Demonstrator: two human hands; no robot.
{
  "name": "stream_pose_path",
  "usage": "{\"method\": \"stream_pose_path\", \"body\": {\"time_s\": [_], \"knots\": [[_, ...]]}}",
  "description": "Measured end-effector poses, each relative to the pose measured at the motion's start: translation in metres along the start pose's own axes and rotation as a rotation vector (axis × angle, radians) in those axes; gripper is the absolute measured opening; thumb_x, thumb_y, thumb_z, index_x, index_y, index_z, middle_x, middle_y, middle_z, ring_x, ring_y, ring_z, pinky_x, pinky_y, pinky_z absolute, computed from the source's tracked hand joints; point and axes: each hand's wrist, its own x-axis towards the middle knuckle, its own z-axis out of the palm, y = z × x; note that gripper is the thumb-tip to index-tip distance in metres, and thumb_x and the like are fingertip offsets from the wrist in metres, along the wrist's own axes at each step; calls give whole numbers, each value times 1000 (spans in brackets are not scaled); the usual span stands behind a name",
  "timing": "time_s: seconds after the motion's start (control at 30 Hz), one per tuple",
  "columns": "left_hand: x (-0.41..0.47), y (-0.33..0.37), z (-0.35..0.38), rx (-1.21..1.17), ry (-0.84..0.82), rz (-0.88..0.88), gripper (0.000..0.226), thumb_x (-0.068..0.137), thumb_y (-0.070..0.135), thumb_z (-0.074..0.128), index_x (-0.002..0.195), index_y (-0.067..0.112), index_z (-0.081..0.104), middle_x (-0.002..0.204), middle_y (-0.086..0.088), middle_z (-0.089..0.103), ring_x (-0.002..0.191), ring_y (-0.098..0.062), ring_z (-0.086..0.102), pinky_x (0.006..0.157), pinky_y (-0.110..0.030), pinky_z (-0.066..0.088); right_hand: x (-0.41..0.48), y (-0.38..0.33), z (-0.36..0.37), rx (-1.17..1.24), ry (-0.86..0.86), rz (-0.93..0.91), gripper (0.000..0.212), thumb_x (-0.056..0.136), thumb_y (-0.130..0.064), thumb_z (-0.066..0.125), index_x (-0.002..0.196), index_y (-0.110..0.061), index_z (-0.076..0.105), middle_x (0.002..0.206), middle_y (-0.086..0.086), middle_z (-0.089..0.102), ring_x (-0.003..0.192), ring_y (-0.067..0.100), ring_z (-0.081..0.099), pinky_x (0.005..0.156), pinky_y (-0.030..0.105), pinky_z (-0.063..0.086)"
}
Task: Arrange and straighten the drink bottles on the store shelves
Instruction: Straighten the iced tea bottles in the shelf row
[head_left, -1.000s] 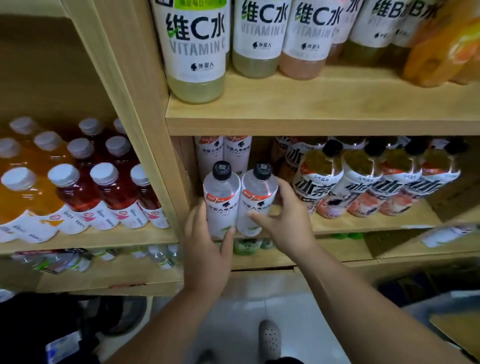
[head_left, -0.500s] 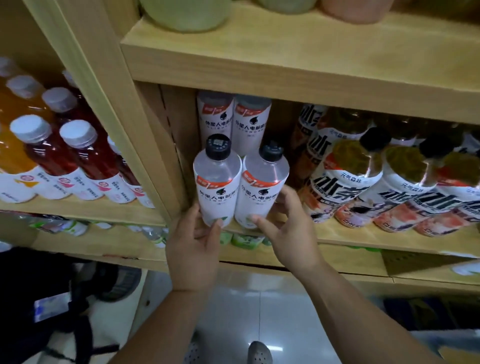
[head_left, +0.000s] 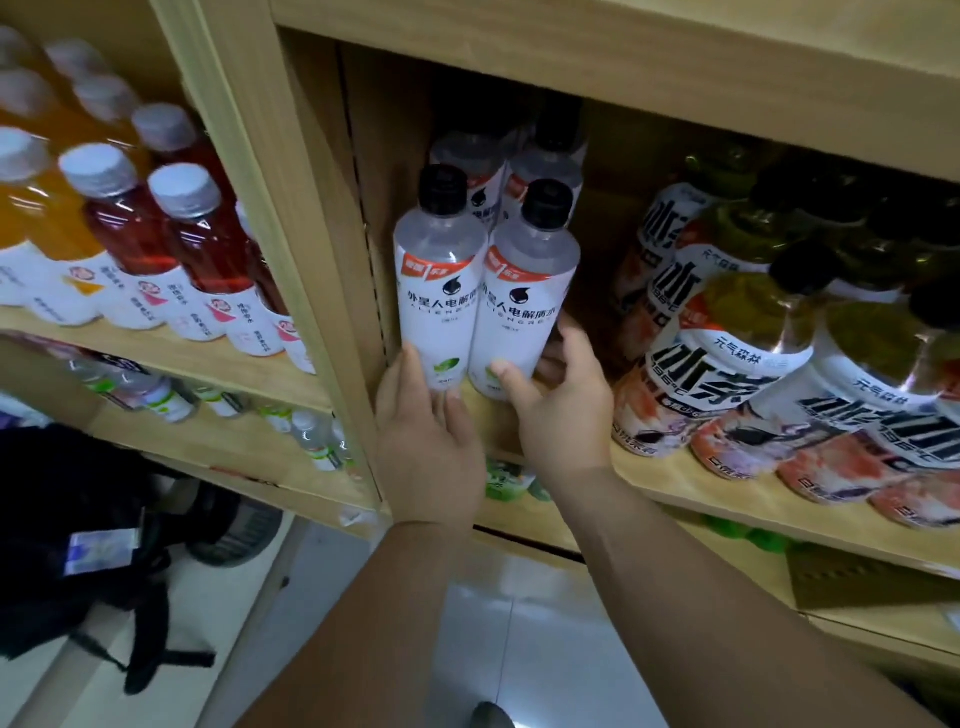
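Two white-labelled, black-capped bottles stand side by side at the left end of the wooden shelf (head_left: 691, 488). My left hand (head_left: 426, 441) cups the base of the left bottle (head_left: 439, 291). Around the base of the right bottle (head_left: 522, 306) my right hand (head_left: 558, 405) is wrapped, thumb in front and fingers behind. Both bottles stand upright with labels facing me. Two more white bottles (head_left: 485, 171) of the same kind stand behind them in shadow.
A wooden upright (head_left: 291, 218) separates this bay from red and orange white-capped bottles (head_left: 171, 244) on the left. Yellow-green tea bottles (head_left: 737, 353) with black caps crowd the shelf to the right. Lower shelves hold more bottles; a black bag (head_left: 78, 525) lies on the floor.
The view has dropped and moved closer to the shelf. Both hands have slid down from the bottles' sides to their bases; the two front bottles stay side by side.
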Motion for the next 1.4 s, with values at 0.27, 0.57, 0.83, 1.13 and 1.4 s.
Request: {"method": "stream_pose_path", "body": {"time_s": [0.27, 0.57, 0.83, 1.13, 1.4], "knots": [[30, 3, -3, 84, -98, -19, 58, 104, 23, 48, 159, 14, 31, 162, -5, 37, 141, -23, 48, 113, -42, 41, 17, -2, 4, 9, -11, 74, 73, 78, -46, 83, 144, -34, 53, 125, 0, 66, 107, 9, 67, 96, 41, 57], [23, 1, 0, 160, -330, 26, 69, 103, 14, 46, 163, 9, 12, 163, -6, 16, 127, -25, 52, 95, -14, 33, 26, -11, 10, 63, 64, 101, 52, 79, -32, 87, 124, -19, 62, 113, -6, 71, 103, 12, 68, 94, 34, 56], [28, -2, -1, 157, -400, -6, 70, 105, 15, 45, 163, 12, 6, 170, 1, 1, 145, -18, 35, 93, -3, 18, 21, 12, 15, 65, 31, 118, 54, 85, -37, 80, 133, -23, 61, 120, -6, 72, 110, 9, 68, 99, 41, 56], [30, -7, -14, 166, -471, 33, 75, 103, 18, 51, 164, 19, 7, 171, 4, 2, 152, -10, 16, 109, -14, 14, 17, 9, 9, 41, -36, 121, 59, 91, -32, 77, 143, -22, 53, 131, -3, 67, 118, 8, 63, 99, 22, 53], [-6, -16, -56, 331, -627, 160, 61, 96, 17, 65, 152, 9, 43, 158, -9, 38, 145, -24, 33, 116, -29, 26, -56, 3, -51, -165, -271, 54, 54, 91, -36, 75, 138, -17, 59, 136, 0, 60, 124, 13, 57, 108, 34, 48]]}}
